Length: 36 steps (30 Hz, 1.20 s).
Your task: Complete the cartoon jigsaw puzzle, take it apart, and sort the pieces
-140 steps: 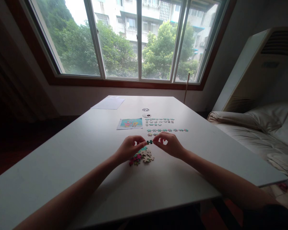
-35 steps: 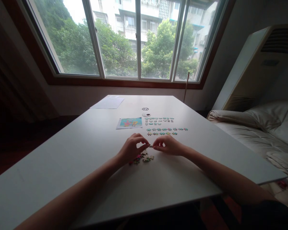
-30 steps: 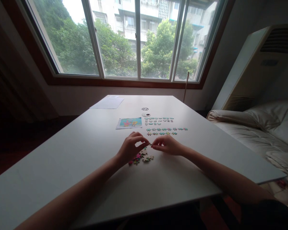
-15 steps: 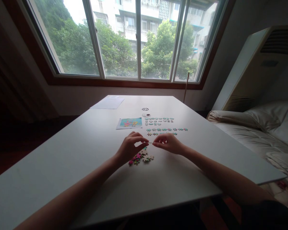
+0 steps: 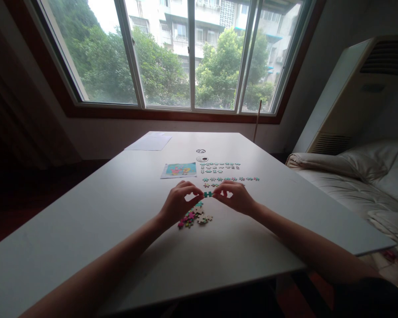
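A teal jigsaw puzzle piece [image 5: 208, 194] is held up between my two hands above the table. My left hand [image 5: 181, 198] pinches its left edge with thumb and fingertips. On the opposite edge, my right hand [image 5: 234, 197] has the same kind of pinch. Just below my left hand lies a small heap of loose puzzle pieces [image 5: 192, 216], some pink, green or teal and some with the plain side up. Beyond my hands, several puzzle pieces [image 5: 234, 179] lie in spaced rows, the nearest row partly hidden by my right hand.
A colourful picture sheet [image 5: 179, 170] lies left of the rows on the white table [image 5: 119, 247]. Two small round items [image 5: 202, 159] sit behind it. Paper sheets [image 5: 148, 142] rest at the far left corner. A pale sofa [image 5: 348, 176] stands to the right.
The puzzle piece was seen edge-on as a thin line and has been tilted, so its teal face now shows. Both hands stay in nearly the same place.
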Motion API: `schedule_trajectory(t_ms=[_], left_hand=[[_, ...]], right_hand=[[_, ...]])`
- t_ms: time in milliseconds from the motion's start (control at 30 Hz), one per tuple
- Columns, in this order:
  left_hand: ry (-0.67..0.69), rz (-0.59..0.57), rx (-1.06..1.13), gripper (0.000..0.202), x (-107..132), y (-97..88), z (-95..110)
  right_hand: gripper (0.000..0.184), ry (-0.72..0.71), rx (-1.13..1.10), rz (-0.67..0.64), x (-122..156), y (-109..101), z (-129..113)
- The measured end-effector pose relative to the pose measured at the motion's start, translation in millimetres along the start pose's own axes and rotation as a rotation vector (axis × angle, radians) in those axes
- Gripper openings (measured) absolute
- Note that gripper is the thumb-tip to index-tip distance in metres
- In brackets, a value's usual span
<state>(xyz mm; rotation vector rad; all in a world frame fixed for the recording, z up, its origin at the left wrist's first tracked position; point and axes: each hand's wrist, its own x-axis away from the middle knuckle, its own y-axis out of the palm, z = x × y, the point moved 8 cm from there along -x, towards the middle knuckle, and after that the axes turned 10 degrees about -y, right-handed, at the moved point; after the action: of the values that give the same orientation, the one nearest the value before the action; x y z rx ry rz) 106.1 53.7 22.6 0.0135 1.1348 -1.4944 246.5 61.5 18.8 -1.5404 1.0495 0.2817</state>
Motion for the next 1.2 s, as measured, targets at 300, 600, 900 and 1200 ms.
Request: schedule_trajectory(t_ms=[300, 600, 900, 1200], left_hand=[[0.001, -0.003, -0.005, 0.007, 0, -1.0, 4], [-0.038, -0.023, -0.047, 0.007, 0, -0.9, -4], [-0.044, -0.067, -0.062, 0.009, 0, 3.2, -8], [-0.057, -0.105, -0.059, 0.009, 1, 5.7, -10]], right_hand=[[0.012, -0.015, 0.023, 0.033, 1, -2, -2], [0.012, 0.005, 0.069, 0.214, -2, -33, 2], [0.012, -0.014, 0.104, 0.309, -2, -47, 0], [0.008, -0.054, 0.135, 0.311, -2, -48, -2]])
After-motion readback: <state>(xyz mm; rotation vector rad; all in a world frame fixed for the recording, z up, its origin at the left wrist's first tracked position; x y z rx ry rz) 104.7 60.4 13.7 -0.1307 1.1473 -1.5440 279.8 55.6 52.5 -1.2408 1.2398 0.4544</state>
